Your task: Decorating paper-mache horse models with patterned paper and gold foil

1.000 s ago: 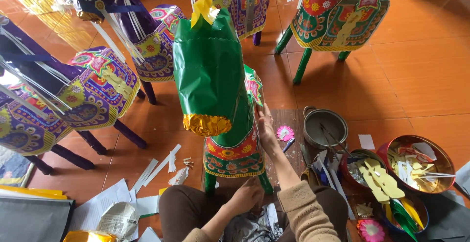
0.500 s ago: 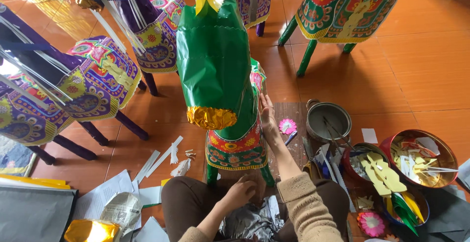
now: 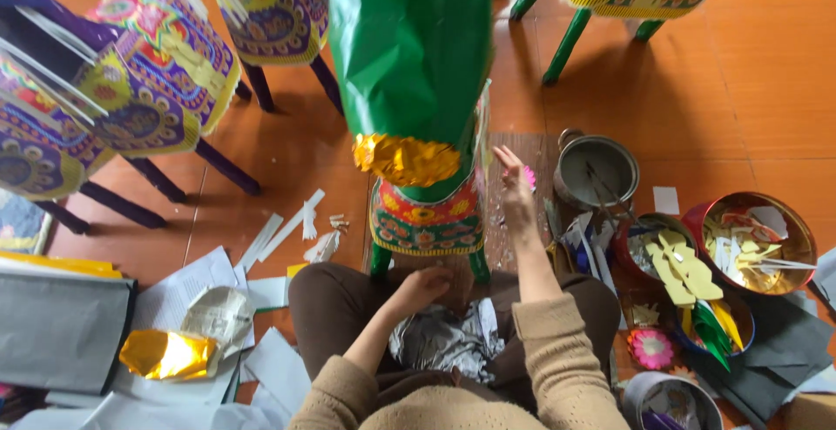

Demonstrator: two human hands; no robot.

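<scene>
Orange floor point(image 3: 749, 90); right hand point(image 3: 515, 193) open beside green paper horse point(image 3: 418, 90), left hand point(image 3: 424, 288) curled by its legs

Ahead: I see the green paper horse point(image 3: 409, 56) blocking.
Right: pot point(image 3: 596, 169) and bowls point(image 3: 753, 243) crowd floor.
Left: bare orange floor point(image 3: 287, 160) past the paper scraps point(image 3: 287, 230).

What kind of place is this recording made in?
Likely a home craft workshop, worked on the floor: painted paper horses stand on orange tiles, with paper scraps and tins of cutouts around.
</scene>
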